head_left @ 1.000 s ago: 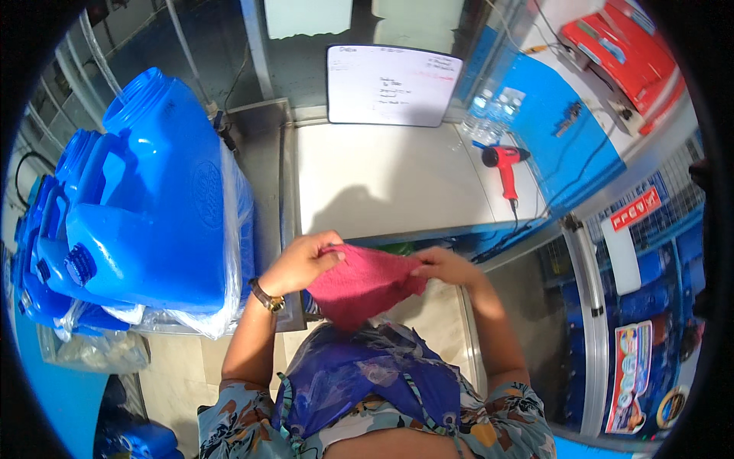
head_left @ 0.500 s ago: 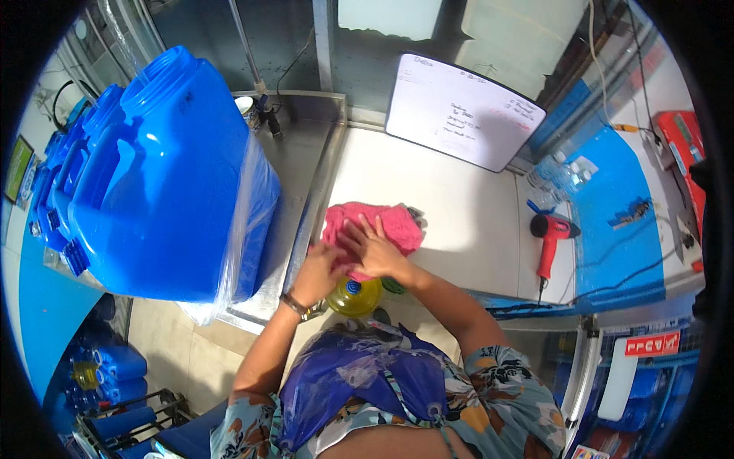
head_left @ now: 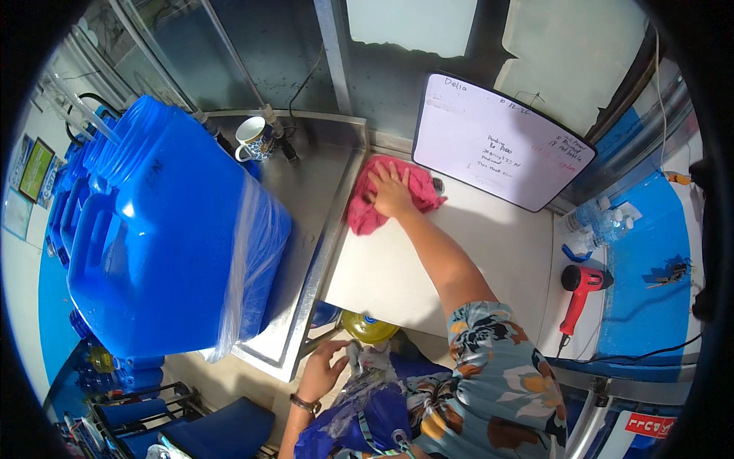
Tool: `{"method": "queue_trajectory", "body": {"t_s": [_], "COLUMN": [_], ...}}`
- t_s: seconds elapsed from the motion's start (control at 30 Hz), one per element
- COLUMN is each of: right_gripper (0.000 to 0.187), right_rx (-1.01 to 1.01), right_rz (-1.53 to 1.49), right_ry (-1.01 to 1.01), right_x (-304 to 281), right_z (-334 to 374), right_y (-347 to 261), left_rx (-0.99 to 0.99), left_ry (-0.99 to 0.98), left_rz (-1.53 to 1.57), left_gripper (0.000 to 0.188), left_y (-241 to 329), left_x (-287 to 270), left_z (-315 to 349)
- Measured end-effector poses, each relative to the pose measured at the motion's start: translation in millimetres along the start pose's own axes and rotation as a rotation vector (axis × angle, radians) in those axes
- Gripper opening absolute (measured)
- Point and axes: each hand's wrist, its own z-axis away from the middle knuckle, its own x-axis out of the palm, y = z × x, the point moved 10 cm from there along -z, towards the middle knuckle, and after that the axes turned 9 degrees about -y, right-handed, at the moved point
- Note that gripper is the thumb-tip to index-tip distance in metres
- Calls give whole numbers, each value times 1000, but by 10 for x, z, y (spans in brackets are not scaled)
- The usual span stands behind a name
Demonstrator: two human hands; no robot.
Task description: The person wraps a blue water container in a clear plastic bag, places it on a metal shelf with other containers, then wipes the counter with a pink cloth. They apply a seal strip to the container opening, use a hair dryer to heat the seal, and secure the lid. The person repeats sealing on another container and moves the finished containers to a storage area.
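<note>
**Pressing a pink cloth [head_left: 369, 220] under a spread right hand [head_left: 392, 191], far left on a white surface [head_left: 474, 252]**

Pressing from above with the right hand, palm down and fingers apart, upon the crumpled cloth; probably spread so for sharing the force over many folds. Holding the left hand [head_left: 325, 371] low, toward seven o'clock from the cloth, half-open and gripping nothing visible; perhaps for balance during the long reach. Impossible to tell whether touching the blue apron [head_left: 336, 428] or only near to it.

Counting always from the cloth: at nine o'clock, just beside, the raised rim [head_left: 330, 229] of a metal surface [head_left: 317, 191]. At ten, beyond this rim, a patterned mug [head_left: 254, 141]. Between eight and nine, a big blue jug [head_left: 176, 260], limiting the room on that side. At two, very near, a whiteboard [head_left: 497, 145], leaned at the back, presumably for staying upright. Beyond three, clear bottles [head_left: 600, 222]. At four, well apart, a red heat gun [head_left: 577, 297], lying with its cord toward the front.

Toward four and five o'clock, a wide white stretch, giving the right arm good room sideways. Toward six, the front edge, with a yellow container [head_left: 367, 329] lower down.
</note>
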Motion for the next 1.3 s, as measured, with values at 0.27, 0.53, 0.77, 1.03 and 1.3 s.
{"method": "queue_trajectory", "body": {"t_s": [0.27,0.53,0.77,1.03,1.3], "right_gripper": [72,71,72,71,64], "right_rx": [104,504,950,56,600], "right_rz": [10,88,161,-200,31], "right_ry": [-25,80,231,150,184], "right_x": [8,-609,-781,46,-587], "right_z": [260,2485,3646,3107,4140], "right_y": [118,1912,2472,-466,1646], "left_rx": [14,202,224,458,390], "left_ry": [-58,-154,-298,-433,-472], "left_rz": [27,-89,-124,-213,-281], "left_gripper": [31,30,31,32,31], "left_y": [-47,247,329,965,1070], "left_x": [293,373,595,953,1076], "left_z": [92,-283,-271,-482,-506]}}
